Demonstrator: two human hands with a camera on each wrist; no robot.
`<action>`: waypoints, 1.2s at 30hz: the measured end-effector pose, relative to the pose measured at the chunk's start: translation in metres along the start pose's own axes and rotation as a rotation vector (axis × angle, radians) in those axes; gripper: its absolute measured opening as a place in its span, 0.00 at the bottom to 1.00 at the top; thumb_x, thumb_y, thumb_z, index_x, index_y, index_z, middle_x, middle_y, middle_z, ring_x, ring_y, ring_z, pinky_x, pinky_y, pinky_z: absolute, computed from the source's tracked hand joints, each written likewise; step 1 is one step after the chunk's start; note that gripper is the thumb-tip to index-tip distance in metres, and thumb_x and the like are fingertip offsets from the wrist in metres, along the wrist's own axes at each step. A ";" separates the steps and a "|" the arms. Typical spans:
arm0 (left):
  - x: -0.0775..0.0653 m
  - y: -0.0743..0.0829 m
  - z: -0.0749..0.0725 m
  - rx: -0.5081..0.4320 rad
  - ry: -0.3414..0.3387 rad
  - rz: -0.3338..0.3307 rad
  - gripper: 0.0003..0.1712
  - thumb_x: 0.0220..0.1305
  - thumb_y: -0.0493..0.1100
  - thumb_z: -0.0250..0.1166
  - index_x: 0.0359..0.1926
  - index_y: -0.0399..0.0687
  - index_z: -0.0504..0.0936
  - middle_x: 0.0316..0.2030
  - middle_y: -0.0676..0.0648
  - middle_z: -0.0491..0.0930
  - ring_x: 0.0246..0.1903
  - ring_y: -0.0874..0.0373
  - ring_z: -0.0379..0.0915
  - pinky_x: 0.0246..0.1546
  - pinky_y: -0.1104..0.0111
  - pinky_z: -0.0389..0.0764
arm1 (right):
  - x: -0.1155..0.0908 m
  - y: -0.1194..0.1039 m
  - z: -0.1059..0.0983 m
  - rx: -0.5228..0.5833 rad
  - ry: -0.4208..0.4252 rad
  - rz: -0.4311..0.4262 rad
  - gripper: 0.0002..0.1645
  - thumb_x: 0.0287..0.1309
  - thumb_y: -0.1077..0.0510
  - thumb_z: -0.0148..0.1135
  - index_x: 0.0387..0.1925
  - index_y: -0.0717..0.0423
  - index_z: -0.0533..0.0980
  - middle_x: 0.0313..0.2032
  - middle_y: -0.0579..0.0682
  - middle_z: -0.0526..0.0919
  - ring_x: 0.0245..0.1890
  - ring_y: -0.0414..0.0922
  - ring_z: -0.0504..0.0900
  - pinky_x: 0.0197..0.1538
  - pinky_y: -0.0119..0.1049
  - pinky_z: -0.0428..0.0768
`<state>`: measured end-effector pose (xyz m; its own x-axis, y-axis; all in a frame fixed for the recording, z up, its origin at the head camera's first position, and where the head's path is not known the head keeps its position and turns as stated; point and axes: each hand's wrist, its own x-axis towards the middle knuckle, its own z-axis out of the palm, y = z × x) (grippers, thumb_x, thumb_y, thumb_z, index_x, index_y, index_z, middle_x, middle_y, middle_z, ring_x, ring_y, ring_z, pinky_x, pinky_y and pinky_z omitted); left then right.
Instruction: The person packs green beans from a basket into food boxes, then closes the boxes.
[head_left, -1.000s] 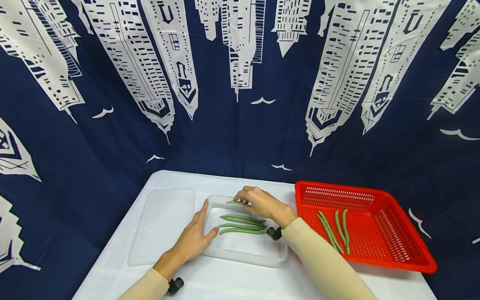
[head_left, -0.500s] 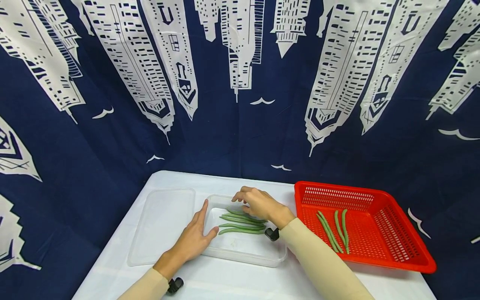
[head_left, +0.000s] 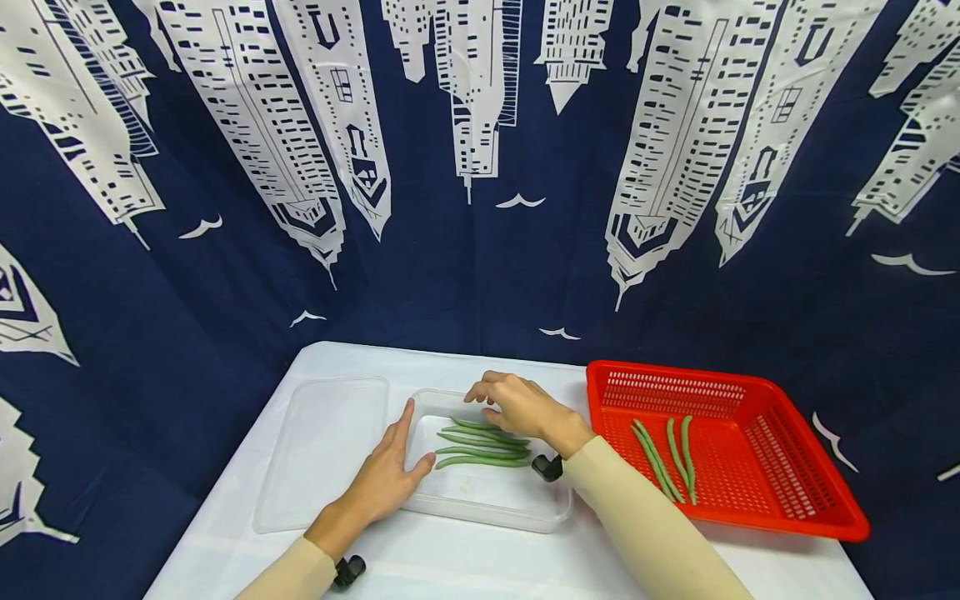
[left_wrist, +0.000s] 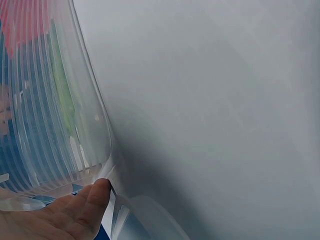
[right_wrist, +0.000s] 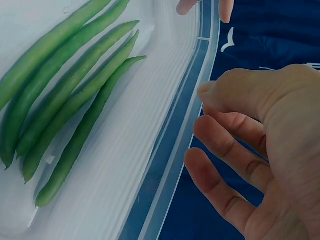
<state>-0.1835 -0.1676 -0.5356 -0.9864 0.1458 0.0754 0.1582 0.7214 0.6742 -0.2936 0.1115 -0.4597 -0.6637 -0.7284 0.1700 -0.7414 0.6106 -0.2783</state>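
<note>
Several green beans (head_left: 480,461) lie side by side in a clear plastic container (head_left: 487,520). With fingers spread, my left hand (head_left: 384,479) rests against the container's left end; the left wrist view shows its fingertips at the ribbed wall. My right hand (head_left: 520,406) hovers at the far rim. In the right wrist view its fingers are loosely bent with nothing between them, beside the row of beans (right_wrist: 86,131). A flat clear lid (head_left: 322,454) lies left of the container.
A red perforated basket (head_left: 780,524) stands at the table's right, with a few more green beans (head_left: 687,460) inside. The table has a white cover (head_left: 442,567). Behind it hangs a navy cloth (head_left: 480,275) printed with white buildings.
My right hand has let go of one green bean, which now lies at the far side of the row in the container. My left hand has stayed in place.
</note>
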 end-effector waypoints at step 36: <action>-0.001 -0.002 0.003 -0.007 0.025 -0.002 0.59 0.85 0.59 0.68 0.98 0.53 0.42 0.88 0.27 0.65 0.84 0.25 0.69 0.83 0.29 0.73 | -0.081 0.025 -0.055 -0.044 0.104 0.115 0.22 0.73 0.58 0.79 0.66 0.47 0.90 0.60 0.51 0.91 0.52 0.51 0.93 0.52 0.45 0.93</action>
<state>-0.1831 -0.1672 -0.5392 -0.9876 0.1270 0.0925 0.1558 0.7171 0.6794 -0.2641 0.2029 -0.4284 -0.7492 -0.6184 0.2372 -0.6623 0.7024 -0.2606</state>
